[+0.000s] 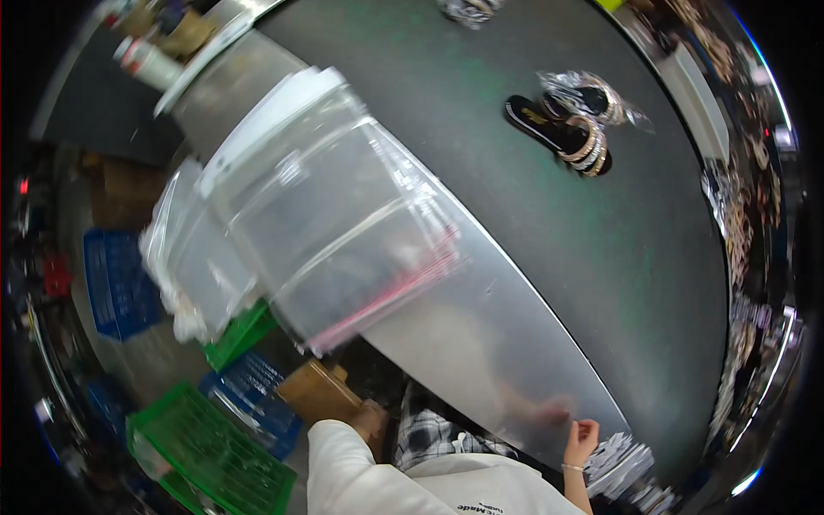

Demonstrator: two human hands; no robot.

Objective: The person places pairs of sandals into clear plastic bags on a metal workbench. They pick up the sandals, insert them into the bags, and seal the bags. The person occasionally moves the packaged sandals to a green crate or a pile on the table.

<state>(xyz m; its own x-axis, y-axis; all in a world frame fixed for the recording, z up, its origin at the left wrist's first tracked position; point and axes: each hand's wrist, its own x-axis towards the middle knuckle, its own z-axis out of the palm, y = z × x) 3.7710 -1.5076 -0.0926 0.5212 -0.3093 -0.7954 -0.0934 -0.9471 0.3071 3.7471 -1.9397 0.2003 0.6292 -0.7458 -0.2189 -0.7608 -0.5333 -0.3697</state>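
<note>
My right hand [584, 439] is at the lower right, just above the metal ledge, with its fingers bent together. Whatever may be in it is too small to make out. Beside that wrist lies a pile of small white printed slips [620, 463]. Low by my body, my left hand [372, 419] is next to a brown cardboard box [319, 390]; its fingers are dark and hidden. A stack of clear plastic bags [330, 202] with a pink-red edge rests on the metal ledge [489, 343], away from both hands.
On the dark green belt [549, 249] lie a black sandal with a beaded strap [566, 142] and another in clear wrap [592, 96]. A further wrapped item [469, 10] is at the far end. Green crates [210, 455] and blue crates [120, 283] stand at left.
</note>
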